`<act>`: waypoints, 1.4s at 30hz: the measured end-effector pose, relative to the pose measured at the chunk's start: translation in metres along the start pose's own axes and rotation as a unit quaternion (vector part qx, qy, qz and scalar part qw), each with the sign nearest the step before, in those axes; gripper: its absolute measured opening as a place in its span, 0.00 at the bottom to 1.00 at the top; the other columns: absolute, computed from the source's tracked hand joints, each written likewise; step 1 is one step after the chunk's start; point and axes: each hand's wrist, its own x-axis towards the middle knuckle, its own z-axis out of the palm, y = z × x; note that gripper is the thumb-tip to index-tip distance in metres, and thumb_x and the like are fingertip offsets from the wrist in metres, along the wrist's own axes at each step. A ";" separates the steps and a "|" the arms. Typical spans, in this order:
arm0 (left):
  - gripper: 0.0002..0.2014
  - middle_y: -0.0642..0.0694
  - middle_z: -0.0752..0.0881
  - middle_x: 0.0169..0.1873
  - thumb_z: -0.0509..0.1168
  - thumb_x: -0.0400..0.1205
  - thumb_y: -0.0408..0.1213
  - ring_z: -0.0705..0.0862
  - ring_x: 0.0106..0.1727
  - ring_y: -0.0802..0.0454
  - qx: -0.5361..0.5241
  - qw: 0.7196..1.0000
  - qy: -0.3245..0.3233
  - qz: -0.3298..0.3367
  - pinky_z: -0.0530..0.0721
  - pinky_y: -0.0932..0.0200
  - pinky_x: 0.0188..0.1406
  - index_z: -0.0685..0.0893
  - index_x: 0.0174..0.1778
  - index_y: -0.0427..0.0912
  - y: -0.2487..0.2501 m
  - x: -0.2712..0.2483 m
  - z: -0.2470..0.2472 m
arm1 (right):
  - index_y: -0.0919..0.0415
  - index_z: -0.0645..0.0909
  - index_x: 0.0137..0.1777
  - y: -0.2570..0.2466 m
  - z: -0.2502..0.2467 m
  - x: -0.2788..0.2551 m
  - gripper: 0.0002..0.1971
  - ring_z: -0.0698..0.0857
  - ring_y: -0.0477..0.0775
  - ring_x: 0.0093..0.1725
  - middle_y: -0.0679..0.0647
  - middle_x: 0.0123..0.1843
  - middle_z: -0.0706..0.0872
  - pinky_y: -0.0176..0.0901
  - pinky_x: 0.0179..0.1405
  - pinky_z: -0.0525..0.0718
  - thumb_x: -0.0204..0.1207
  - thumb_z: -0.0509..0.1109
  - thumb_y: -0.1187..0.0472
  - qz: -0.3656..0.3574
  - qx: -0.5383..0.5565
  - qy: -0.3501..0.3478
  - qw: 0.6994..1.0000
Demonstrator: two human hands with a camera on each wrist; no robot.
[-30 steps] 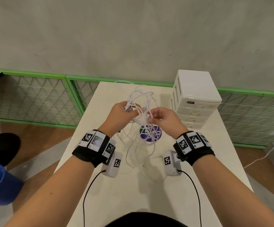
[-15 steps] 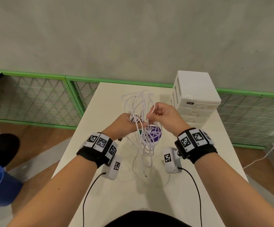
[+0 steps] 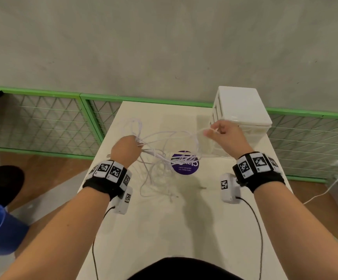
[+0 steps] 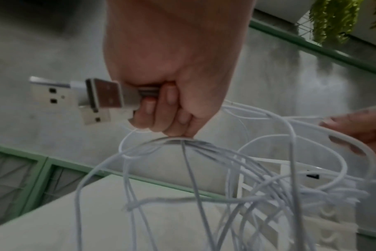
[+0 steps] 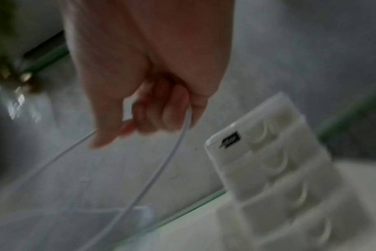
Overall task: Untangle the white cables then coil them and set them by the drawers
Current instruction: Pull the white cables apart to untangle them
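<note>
Grey wall and green mesh fence stand behind the white table (image 3: 164, 229). On it is a round purple sticker (image 3: 185, 163); its small white writing is too tiny to read. The white cables (image 3: 164, 156) hang in a tangle stretched sideways between both hands, above the table's middle. The left hand (image 3: 126, 148) grips a bunch with plugs sticking out. The right hand (image 3: 225, 134) pinches one strand, just beside the white drawers (image 3: 243, 107).

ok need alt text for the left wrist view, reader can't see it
A left hand grips several USB plugs in its curled fingers, and tangled white cables loop down from it over a pale table. The right hand's fingertips hold one strand at the right edge.
</note>
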 end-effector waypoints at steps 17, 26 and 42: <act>0.19 0.51 0.74 0.29 0.75 0.73 0.49 0.75 0.32 0.54 -0.085 0.992 -0.081 0.051 0.67 0.60 0.28 0.72 0.31 0.44 0.012 -0.006 0.010 | 0.70 0.85 0.48 -0.004 0.024 -0.014 0.11 0.80 0.42 0.38 0.49 0.38 0.84 0.36 0.41 0.75 0.80 0.64 0.62 0.031 0.030 -0.125 0.991; 0.17 0.46 0.78 0.37 0.73 0.74 0.49 0.80 0.43 0.46 0.067 0.993 -0.092 0.020 0.75 0.57 0.40 0.75 0.39 0.41 0.011 -0.006 0.021 | 0.60 0.72 0.36 -0.039 0.022 -0.007 0.15 0.90 0.63 0.46 0.63 0.42 0.90 0.50 0.56 0.84 0.84 0.52 0.62 0.021 0.417 -0.007 0.909; 0.09 0.41 0.81 0.40 0.67 0.77 0.39 0.83 0.49 0.38 0.073 0.996 0.024 -0.038 0.75 0.54 0.41 0.80 0.45 0.36 -0.023 0.005 0.007 | 0.59 0.83 0.43 0.015 -0.002 -0.016 0.29 0.82 0.56 0.45 0.54 0.41 0.83 0.49 0.50 0.74 0.83 0.47 0.40 0.041 -0.058 -0.031 0.997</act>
